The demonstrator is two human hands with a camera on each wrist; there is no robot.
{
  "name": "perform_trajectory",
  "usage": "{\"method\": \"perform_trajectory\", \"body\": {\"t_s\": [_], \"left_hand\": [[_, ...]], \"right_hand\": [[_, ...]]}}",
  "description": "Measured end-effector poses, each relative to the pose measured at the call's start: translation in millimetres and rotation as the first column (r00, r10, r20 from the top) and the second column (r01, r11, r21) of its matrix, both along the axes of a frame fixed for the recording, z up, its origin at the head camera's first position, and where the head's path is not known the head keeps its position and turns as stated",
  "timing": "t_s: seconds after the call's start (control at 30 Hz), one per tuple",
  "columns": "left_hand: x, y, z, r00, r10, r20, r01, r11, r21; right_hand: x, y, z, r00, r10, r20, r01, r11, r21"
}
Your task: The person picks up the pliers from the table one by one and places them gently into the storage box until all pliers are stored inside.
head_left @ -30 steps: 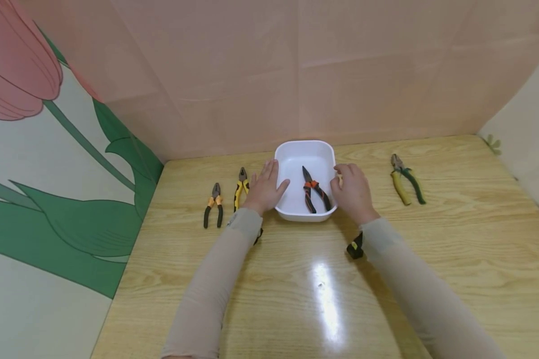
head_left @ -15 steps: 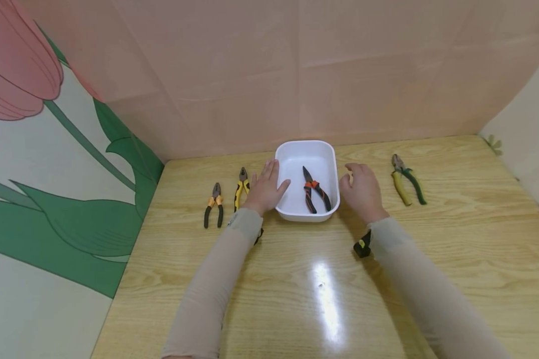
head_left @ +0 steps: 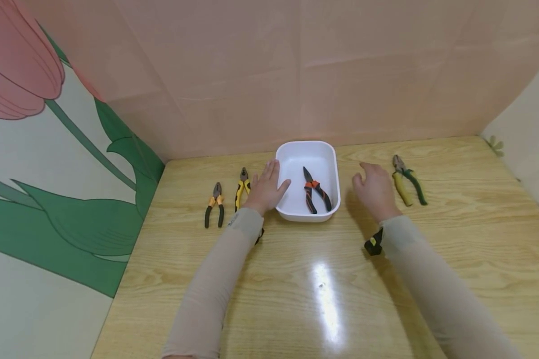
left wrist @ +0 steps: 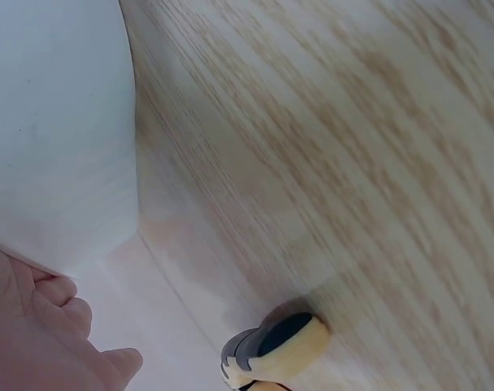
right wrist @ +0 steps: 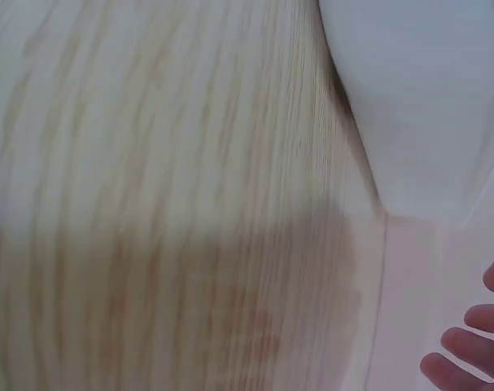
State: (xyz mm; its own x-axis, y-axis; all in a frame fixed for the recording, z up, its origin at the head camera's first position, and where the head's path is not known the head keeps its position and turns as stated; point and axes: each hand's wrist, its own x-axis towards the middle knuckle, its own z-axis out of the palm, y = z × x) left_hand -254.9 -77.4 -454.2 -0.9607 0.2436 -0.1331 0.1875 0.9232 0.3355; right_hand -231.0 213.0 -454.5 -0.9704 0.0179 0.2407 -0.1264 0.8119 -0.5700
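My left hand (head_left: 266, 190) rests against the left rim of a white plastic basin (head_left: 289, 215), its fingers straight and the thumb spread over the rim. Inside the basin lie long-nose pliers (head_left: 315, 185) with black and orange handles, tips pointing away. Apart from the basin on its right, my right hand (head_left: 376, 192) hovers over the table with fingers relaxed and nothing in them; the right wrist view shows its fingertips (right wrist: 462, 350) spread. Combination pliers (head_left: 404, 182) with a yellow and a green handle lie just to the right of that hand.
Left of the basin are yellow-and-black pliers (head_left: 240, 192), partly behind my left hand, and pliers with black and orange handles (head_left: 214, 204). The wooden table (head_left: 287, 289) meets a pink-covered wall (head_left: 233, 75) behind the basin.
My right hand has let go of the basin's right rim and moved away to the right, toward the yellow-and-green pliers. The left hand and the basin stay put.
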Motion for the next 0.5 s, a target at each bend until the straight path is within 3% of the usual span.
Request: {"method": "perform_trajectory", "body": {"t_s": [0.27, 0.5], "left_hand": [[-0.4, -1.1, -0.7, 1.0, -0.008, -0.01, 0.008, 1.0, -0.003], [-0.1, -0.7, -0.1, 1.0, -0.012, -0.014, 0.012, 1.0, -0.015]], "right_hand": [[-1.2, 21, 0.3, 0.997, 0.008, 0.077, -0.009, 1.0, 0.016], [-3.6, 37, 5.5, 0.998, -0.005, 0.067, 0.002, 0.999, 0.041]]}}
